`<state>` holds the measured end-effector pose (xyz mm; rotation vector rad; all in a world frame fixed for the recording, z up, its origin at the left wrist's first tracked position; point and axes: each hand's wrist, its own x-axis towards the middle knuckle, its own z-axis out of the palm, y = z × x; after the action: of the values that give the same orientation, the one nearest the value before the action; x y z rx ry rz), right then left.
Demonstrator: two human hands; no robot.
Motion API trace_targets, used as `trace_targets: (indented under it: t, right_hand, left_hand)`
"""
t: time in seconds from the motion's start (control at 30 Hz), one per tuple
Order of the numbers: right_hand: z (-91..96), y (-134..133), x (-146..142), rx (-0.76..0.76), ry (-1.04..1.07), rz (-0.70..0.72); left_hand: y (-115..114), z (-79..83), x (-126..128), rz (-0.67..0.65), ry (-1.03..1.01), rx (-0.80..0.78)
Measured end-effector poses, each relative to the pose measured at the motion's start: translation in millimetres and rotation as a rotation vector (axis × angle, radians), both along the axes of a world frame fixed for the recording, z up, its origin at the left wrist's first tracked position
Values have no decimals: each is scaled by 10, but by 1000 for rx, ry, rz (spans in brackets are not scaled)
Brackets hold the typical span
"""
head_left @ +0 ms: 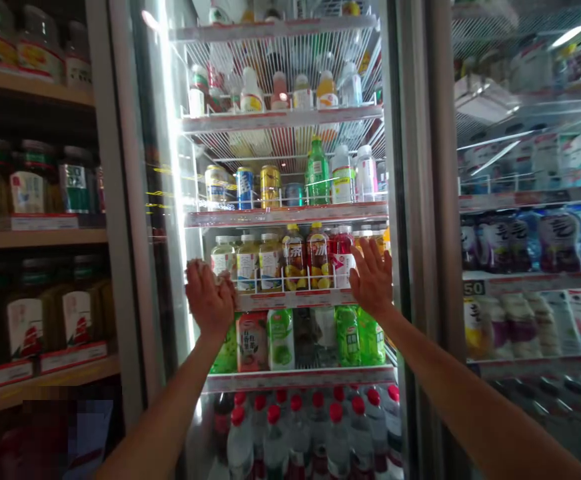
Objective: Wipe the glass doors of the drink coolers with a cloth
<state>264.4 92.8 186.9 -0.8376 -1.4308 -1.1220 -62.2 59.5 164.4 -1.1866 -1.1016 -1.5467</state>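
A crumpled cloth (225,276) is found at the centre-left of the frame, held under the left hand (209,300), whose fingers are bent over it; it appears to be pressed to the glass door (163,193) of a lit cooler. The right hand (373,280), right of centre, is spread flat with fingers raised, apparently against the same glass; nothing is seen to be gripped by it.

The cloth is placed near the bright strip (173,133) along the pane's left edge. The right hand is set close to the metal upright (423,200) bounding the right side. Between the hands, a wide stretch of glass is left unobstructed, as is the glass above them.

Behind the pane, 茶 is read on one dark bottle (294,260) and 冰 on its neighbour (319,260). A white label is borne by the red bottle (341,260) beside the right hand. Characters are printed on a reddish pack (251,341) below, but cannot be read with certainty. Red-capped bottles (298,433) are grouped at bottom centre. At right, "50" is shown on a dark tag (474,288); at left, shelf labels (73,357) are too small to be read.
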Motion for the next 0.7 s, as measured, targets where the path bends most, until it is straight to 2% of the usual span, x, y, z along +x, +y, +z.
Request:
trace_targets:
  t: [0.13, 0.2, 0.23, 0.3, 0.43, 0.5, 0.57, 0.63, 0.7]
  right_hand:
    - [-4, 1, 20, 10, -10, 2]
    - [-4, 3, 36, 4, -24, 4]
    - [-4, 5, 42, 0, -28, 6]
    - [-4, 9, 44, -4, -28, 15]
    - [-5, 8, 22, 1, -12, 18]
    - [-5, 2, 14, -4, -6, 6]
    - [-4, -4, 15, -8, -10, 1]
    - [-3, -6, 23, -7, -16, 1]
    - [-2, -4, 33, -8, -22, 4]
  left_hand:
    - [47, -17, 669, -75, 311, -31]
    - [52, -27, 861, -75, 427, -29]
    - [47, -31, 855, -68, 454, -31]
    - [24, -36, 654, -47, 428, -45]
    - [-27, -11, 116, 3, 160, -60]
    - [-24, 3, 145, 6, 111, -46]
    - [5, -1, 426, -16, 189, -31]
    - [39, -29, 809, -53, 343, -17]
    - [60, -73, 1083, -80, 481, -27]
